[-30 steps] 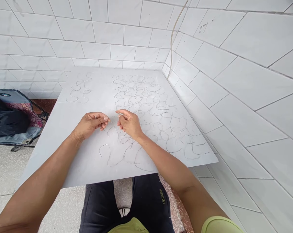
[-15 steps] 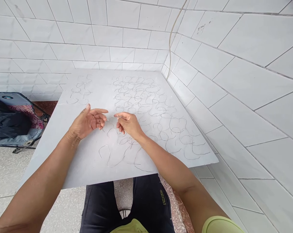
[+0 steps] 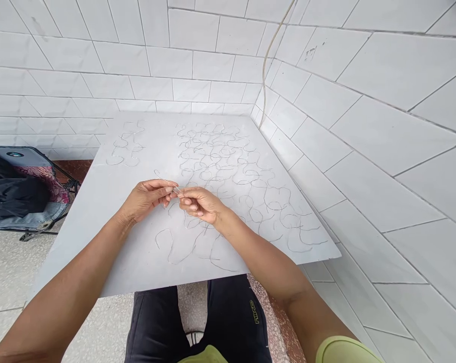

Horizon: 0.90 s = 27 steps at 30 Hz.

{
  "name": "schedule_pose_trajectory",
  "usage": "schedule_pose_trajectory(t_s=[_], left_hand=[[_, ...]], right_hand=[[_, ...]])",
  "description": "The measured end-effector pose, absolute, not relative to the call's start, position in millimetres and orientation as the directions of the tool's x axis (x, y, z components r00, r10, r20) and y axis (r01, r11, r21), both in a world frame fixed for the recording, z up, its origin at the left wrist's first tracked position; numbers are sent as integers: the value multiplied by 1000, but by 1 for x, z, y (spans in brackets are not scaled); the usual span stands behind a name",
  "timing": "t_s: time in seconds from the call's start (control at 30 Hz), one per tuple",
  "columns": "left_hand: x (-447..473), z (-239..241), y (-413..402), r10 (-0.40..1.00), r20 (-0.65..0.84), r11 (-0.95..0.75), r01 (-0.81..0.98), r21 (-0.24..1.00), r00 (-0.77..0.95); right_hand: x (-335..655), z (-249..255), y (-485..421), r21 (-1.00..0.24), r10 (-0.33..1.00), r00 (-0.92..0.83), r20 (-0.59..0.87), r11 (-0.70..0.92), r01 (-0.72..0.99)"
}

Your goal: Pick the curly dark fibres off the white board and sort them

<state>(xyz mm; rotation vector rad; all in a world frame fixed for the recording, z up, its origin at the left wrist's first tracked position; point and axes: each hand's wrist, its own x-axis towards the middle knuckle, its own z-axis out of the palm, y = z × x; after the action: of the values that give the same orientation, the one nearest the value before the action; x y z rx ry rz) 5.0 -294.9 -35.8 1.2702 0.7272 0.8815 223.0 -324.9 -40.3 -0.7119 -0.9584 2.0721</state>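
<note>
A thin piece of wire (image 3: 166,181) is pinched between my left hand (image 3: 146,198) and my right hand (image 3: 201,203), just above a white board (image 3: 99,222) that rests over my lap. The fingertips of both hands meet around the wire, which sticks out up and to the left. Under and beyond my hands, many curved wire pieces (image 3: 231,166) lie spread over the board. A smaller group of bent wires (image 3: 124,143) lies at the far left of the board.
White tiled walls close in behind and to the right. A thin cable (image 3: 267,60) hangs down the corner. On the floor at left stands a folding chair piled with clothes (image 3: 19,191). My legs in dark trousers (image 3: 197,322) are under the board.
My left hand opened briefly, then closed again. Both hands have come together and now pinch the same wire piece between their fingertips.
</note>
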Motion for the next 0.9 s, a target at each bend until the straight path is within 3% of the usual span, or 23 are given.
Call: schedule_pose_trajectory(t_s=[0.27, 0.4, 0.6, 0.67, 0.73, 0.83, 0.9], left_hand=[[3, -29, -298, 846, 70, 18, -160, 987, 529], [4, -25, -299, 898, 145, -47, -236, 971, 415], [9, -25, -300, 957, 88, -33, -198, 980, 276], [9, -26, -301, 961, 80, -35, -172, 984, 265], [8, -25, -301, 966, 69, -35, -142, 989, 248], [9, -25, -300, 974, 56, -38, -83, 996, 220], [10, -25, -301, 977, 63, -55, -45, 997, 204]], right_hand=[[219, -41, -329, -768, 759, -611, -227, -525, -366], [218, -41, -329, -771, 755, -607, -250, -534, -346], [216, -42, -331, -829, 701, -660, -269, -518, -213], [218, -42, -330, -878, 709, -649, -276, -461, -130], [221, -43, -330, -940, 805, -533, -260, -337, -52], [224, -43, -329, -994, 961, -257, -106, -97, 45], [223, -43, -329, -997, 979, -204, -3, 14, 81]])
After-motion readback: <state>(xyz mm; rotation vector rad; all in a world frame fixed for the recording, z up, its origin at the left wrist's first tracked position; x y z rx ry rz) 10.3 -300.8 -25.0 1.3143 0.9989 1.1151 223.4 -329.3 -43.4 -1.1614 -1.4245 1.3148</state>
